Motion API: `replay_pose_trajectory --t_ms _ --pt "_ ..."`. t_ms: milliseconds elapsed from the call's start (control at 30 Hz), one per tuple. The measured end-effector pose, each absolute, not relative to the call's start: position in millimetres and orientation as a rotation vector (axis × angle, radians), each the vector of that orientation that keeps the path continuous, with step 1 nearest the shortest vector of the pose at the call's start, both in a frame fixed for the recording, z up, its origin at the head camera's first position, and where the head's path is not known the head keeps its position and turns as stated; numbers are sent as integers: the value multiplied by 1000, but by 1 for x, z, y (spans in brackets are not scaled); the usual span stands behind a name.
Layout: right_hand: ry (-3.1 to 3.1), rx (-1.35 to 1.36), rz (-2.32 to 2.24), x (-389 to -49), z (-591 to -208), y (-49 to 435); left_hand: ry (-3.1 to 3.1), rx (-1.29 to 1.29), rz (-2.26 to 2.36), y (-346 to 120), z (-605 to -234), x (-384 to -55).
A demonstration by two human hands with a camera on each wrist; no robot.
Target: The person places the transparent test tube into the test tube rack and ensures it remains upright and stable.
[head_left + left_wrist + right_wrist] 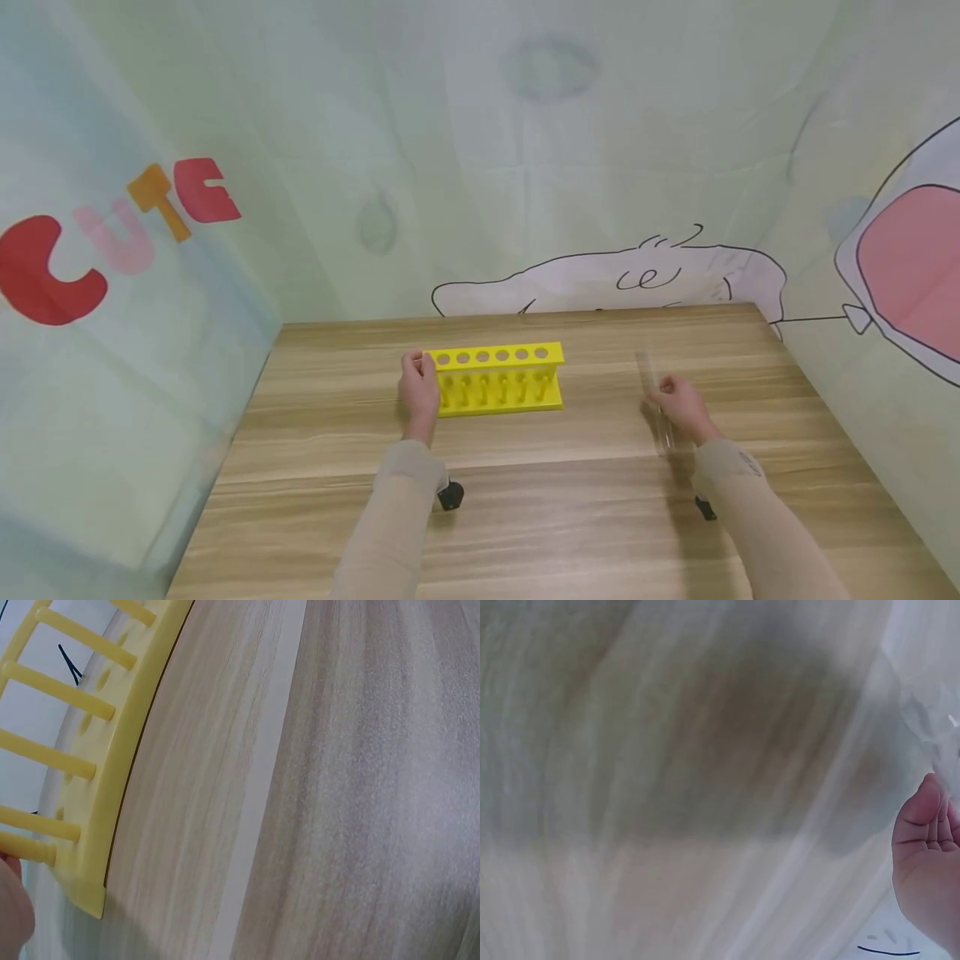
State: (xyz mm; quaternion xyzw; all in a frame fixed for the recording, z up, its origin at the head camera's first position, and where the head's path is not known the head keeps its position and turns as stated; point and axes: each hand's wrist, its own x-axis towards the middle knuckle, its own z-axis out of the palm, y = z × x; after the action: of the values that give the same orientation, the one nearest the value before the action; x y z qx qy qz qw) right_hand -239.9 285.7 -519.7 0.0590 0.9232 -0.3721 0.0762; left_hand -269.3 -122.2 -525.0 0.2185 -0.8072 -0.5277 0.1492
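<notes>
A yellow test tube rack (495, 358) stands upright on the wooden table, its top plate pierced by a row of round holes above a row of pegs. My left hand (418, 390) grips the rack's left end. In the left wrist view, part of that hand (13, 911) shows beside the rack's base (124, 735). To the right, my right hand (681, 405) pinches a clear test tube (664, 437). Whether there is more than one tube I cannot tell. The right wrist view shows the curled hand (930, 862) with clear, glinting material (945, 742) at its fingertips.
Both hands are over a wood-grain table (525, 517). Behind it and along the sides hangs printed cloth (480, 192) with cartoon drawings and coloured letters. Dark wrist devices, such as the left one (451, 495), sit at both cuffs.
</notes>
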Motion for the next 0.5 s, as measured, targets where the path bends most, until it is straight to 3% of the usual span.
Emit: replay_pose_trajectory --t_ms 500 --pt "2780 123 -1232 -248 -503 281 -2323 623 -1485 -122 -526 -271"
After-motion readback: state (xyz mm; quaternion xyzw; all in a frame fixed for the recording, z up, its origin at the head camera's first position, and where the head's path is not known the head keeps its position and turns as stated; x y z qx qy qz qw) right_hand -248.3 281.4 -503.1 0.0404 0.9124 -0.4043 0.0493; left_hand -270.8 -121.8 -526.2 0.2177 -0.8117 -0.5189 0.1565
